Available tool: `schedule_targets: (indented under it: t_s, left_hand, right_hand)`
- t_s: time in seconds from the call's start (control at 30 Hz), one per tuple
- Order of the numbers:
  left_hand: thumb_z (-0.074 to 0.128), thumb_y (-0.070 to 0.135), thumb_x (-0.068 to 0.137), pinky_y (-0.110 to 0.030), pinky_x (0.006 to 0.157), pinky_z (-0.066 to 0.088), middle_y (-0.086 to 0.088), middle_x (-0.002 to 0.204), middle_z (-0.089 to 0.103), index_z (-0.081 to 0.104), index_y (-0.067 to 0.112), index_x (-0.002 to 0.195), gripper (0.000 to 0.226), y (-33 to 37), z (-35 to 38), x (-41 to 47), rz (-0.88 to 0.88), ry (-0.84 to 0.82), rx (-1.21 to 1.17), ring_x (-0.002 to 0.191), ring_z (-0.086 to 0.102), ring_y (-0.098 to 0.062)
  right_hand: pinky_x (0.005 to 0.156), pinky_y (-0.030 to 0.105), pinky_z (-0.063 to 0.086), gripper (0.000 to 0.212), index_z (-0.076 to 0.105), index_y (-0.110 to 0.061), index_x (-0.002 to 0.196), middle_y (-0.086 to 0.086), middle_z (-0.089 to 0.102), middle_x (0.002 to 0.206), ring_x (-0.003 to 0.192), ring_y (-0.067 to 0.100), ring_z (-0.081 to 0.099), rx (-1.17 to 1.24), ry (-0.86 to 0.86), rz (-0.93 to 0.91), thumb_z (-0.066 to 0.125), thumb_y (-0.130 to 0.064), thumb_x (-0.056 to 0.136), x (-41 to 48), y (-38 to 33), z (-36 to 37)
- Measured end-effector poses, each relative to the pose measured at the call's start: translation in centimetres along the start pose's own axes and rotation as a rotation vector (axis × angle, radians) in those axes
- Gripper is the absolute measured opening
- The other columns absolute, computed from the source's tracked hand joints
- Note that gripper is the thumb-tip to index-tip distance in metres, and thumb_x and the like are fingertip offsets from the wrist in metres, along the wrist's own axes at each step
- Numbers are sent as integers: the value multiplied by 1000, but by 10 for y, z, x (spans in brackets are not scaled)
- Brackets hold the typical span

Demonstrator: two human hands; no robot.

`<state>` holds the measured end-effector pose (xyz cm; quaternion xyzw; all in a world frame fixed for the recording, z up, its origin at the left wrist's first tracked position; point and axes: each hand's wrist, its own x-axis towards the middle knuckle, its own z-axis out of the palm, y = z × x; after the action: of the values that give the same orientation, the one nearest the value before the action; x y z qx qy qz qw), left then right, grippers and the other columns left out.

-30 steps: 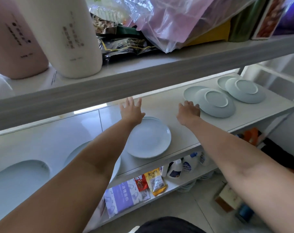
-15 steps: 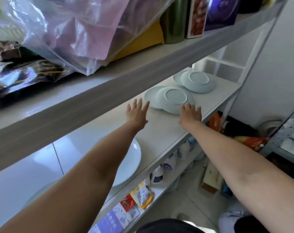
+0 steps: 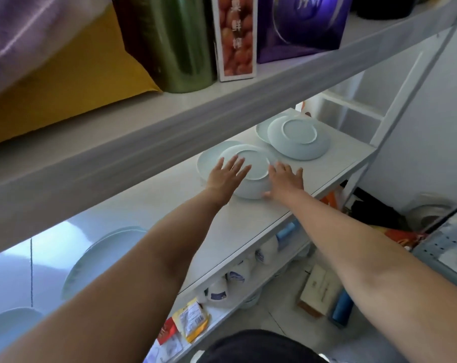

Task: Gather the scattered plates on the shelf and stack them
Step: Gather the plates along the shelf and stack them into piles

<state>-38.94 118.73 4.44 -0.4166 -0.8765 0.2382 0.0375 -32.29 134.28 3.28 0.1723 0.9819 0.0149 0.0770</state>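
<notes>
Both hands were out over the far part of the white shelf board [image 3: 248,224], and the target was right beneath them: a round pale blue ceramic plate lying upside down [image 3: 251,159], foot ring up. Its far-left side overlapped a second pale blue plate [image 3: 206,159] lying right way up.

The left hand [image 3: 227,176] was flat, fingers straight and fanned, over the near-left part of the upside-down plate. Whether it pressed the glaze or hung just above it, I could not tell. The right hand [image 3: 285,179] was flat too, fingers straight and holding nothing, just beside the plate's right rim, with the thumb low at the near-right edge.

So the plate sat between the two hands, left on top and right at the side, with nothing gripped yet. A round plate has no long axis. What counted was the lean: it seemed propped high at far left and low at near right, so the right thumb looked to be where the rim met the board.

Just beyond, to the far right, another upside-down pale blue plate [image 3: 299,132] overlapped a fourth plate [image 3: 262,131], on the right hand's side. At near left, well apart, two more pale plates [image 3: 99,252] lay by the left forearm.
</notes>
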Motion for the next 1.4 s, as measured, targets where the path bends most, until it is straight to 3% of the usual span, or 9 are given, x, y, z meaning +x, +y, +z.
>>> schedule_targets:
  t_s: [0.17,0.3,0.67,0.83,0.97,1.13,1.23,1.33,1.4]
  left_hand:
    - [53,16,95,-39,122,9,-8,162,1,-1,16,154,81,4,0,15,54,-15,42,151,5,-24]
    - [44,8,97,-36,113,31,-13,161,7,3,12,154,71,2,7,23,83,1,-9,148,16,-28]
    - [49,0,91,-41,98,49,-16,141,42,33,2,143,55,-1,7,33,132,101,-76,131,43,-29]
    - [50,-3,87,-41,83,55,-13,120,56,49,3,125,38,-8,2,31,120,149,-146,114,56,-29]
    - [62,-13,70,-43,66,58,-21,97,66,63,-4,104,35,-15,-11,25,99,339,-163,91,67,-36]
    - [65,-8,64,-38,66,61,-22,99,72,65,-9,116,52,-30,-28,15,-38,543,14,86,73,-34]
    - [69,-15,61,-44,59,60,-25,97,71,59,-8,120,60,-40,-33,5,-60,526,-124,80,72,-40]
    - [48,-6,82,-43,87,52,-19,122,62,43,8,134,54,-49,-45,-17,-209,500,-401,109,62,-37]
    - [37,-2,91,-35,99,37,-16,133,55,53,9,126,39,-58,-51,-29,-414,342,-558,124,51,-31]
  right_hand:
    - [106,63,23,102,9,-17,151,7,16,156,143,29,22,38,-47,-82,62,-61,77,16,1,5]
    - [105,64,23,109,12,-17,149,11,13,156,142,29,23,17,-70,-134,66,-66,69,24,0,11]
    - [91,40,44,56,42,-11,123,7,52,127,115,27,56,-87,133,-316,69,-33,79,24,11,1]
    - [91,40,43,55,53,-8,114,10,63,112,104,27,60,-261,289,-380,73,-35,71,21,10,-12]
    - [45,25,48,49,64,-10,68,5,63,56,49,22,63,-271,440,-376,89,-16,27,20,5,-26]
    - [29,21,40,45,66,-9,76,5,57,47,30,23,57,-233,642,-306,89,-1,39,18,1,-46]
    - [34,24,45,42,69,-6,89,8,63,54,37,26,62,-159,716,-190,85,1,51,10,-9,-55]
    - [66,40,53,28,54,-4,119,19,69,95,84,38,69,108,632,-76,50,-3,92,6,-17,-61]
    - [78,41,48,26,51,-5,120,21,66,107,100,40,62,388,597,38,37,-15,100,4,-16,-65]
